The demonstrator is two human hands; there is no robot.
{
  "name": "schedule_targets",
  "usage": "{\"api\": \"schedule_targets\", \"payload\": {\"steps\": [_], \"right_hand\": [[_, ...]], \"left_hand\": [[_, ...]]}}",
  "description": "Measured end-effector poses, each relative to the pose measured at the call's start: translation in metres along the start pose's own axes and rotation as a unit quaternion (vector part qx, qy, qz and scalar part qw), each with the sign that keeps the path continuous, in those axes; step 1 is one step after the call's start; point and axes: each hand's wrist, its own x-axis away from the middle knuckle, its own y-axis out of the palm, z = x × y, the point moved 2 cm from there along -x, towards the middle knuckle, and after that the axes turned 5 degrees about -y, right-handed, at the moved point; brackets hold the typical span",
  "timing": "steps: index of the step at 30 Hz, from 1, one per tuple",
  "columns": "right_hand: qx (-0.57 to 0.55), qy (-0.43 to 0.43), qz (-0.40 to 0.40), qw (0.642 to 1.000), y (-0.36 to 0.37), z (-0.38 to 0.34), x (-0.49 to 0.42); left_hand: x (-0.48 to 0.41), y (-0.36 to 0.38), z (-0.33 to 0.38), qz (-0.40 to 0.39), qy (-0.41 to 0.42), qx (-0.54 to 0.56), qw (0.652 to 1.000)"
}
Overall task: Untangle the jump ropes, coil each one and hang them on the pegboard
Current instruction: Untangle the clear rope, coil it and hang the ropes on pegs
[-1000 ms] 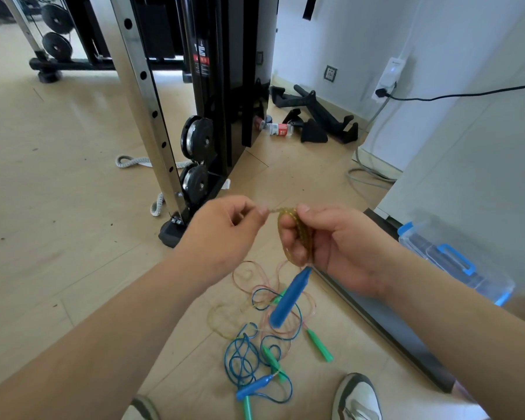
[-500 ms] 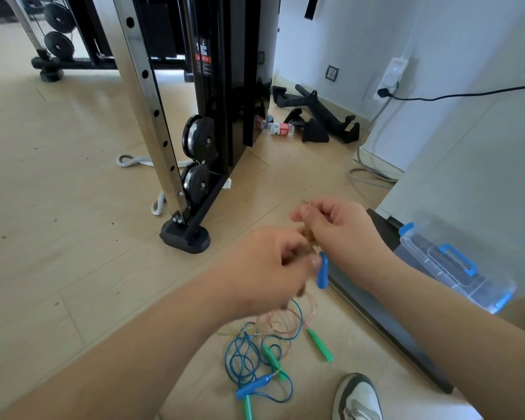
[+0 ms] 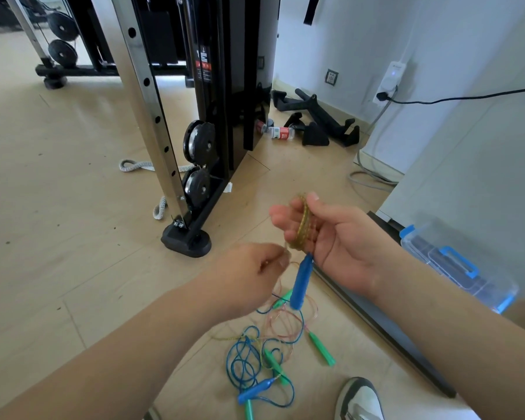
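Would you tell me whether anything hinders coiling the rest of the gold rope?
Yes: the glittery gold jump rope, coiled in the right hand and pinched by the left hand, trails into the tangled blue and pink ropes on the floor.

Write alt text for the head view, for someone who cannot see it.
A right hand holds a small coil of gold jump rope, its blue handle dangling, while the left hand pinches the rope's loose strand. On the wood floor below lie tangled blue and pink ropes with green handles, beside a shoe.
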Motion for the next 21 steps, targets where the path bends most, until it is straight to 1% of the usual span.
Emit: {"api": "schedule_targets", "payload": {"steps": [1, 2, 3, 4, 5, 6, 7, 8, 9, 10, 11, 13, 14, 16, 19, 21], "right_hand": [[0.018, -0.016, 0.025, 0.999, -0.002, 0.002, -0.002], [0.064, -0.036, 0.054, 0.996, -0.007, 0.004, -0.005], [0.134, -0.059, 0.084, 0.986, -0.011, 0.006, -0.007], [0.220, -0.082, 0.108, 0.966, -0.015, 0.007, -0.008], [0.301, -0.102, 0.116, 0.941, -0.017, 0.007, -0.008], [0.368, -0.121, 0.105, 0.916, -0.018, 0.007, -0.008], [0.414, -0.133, 0.081, 0.897, -0.017, 0.006, -0.006], [0.442, -0.137, 0.051, 0.885, -0.015, 0.005, -0.004], [0.447, -0.128, 0.019, 0.885, -0.012, 0.005, -0.002], [0.429, -0.107, -0.011, 0.897, -0.010, 0.005, -0.001], [0.390, -0.078, -0.036, 0.917, -0.007, 0.004, 0.000], [0.286, -0.024, -0.066, 0.956, -0.003, 0.003, 0.002], [0.242, -0.003, -0.074, 0.967, -0.001, 0.002, 0.003], [0.172, 0.029, -0.084, 0.981, 0.000, 0.001, 0.003], [0.062, 0.077, -0.086, 0.991, 0.001, 0.000, 0.004], [0.048, 0.115, -0.100, 0.987, 0.003, 0.001, 0.005]], "left_hand": [[0.004, 0.007, 0.003, -0.036, 0.001, 0.003, 0.999], [0.009, 0.013, 0.007, -0.075, 0.003, 0.009, 0.997], [0.013, 0.017, 0.011, -0.107, 0.012, 0.013, 0.994], [0.017, 0.019, 0.016, -0.123, 0.024, 0.019, 0.992], [0.018, 0.017, 0.022, -0.119, 0.036, 0.036, 0.992], [0.018, 0.012, 0.025, -0.096, 0.049, 0.066, 0.992], [0.016, 0.005, 0.028, -0.056, 0.062, 0.105, 0.991], [0.013, -0.005, 0.028, -0.004, 0.071, 0.141, 0.987], [0.010, -0.014, 0.027, 0.053, 0.078, 0.164, 0.982], [0.007, -0.023, 0.024, 0.105, 0.083, 0.169, 0.976], [0.005, -0.028, 0.020, 0.146, 0.084, 0.166, 0.972], [0.001, -0.035, 0.013, 0.190, 0.077, 0.173, 0.963], [0.000, -0.036, 0.010, 0.199, 0.071, 0.187, 0.959], [-0.002, -0.036, 0.006, 0.200, 0.053, 0.205, 0.957], [-0.004, -0.029, 0.000, 0.149, 0.020, 0.188, 0.971], [-0.005, -0.024, -0.003, 0.149, 0.021, 0.142, 0.978]]}}
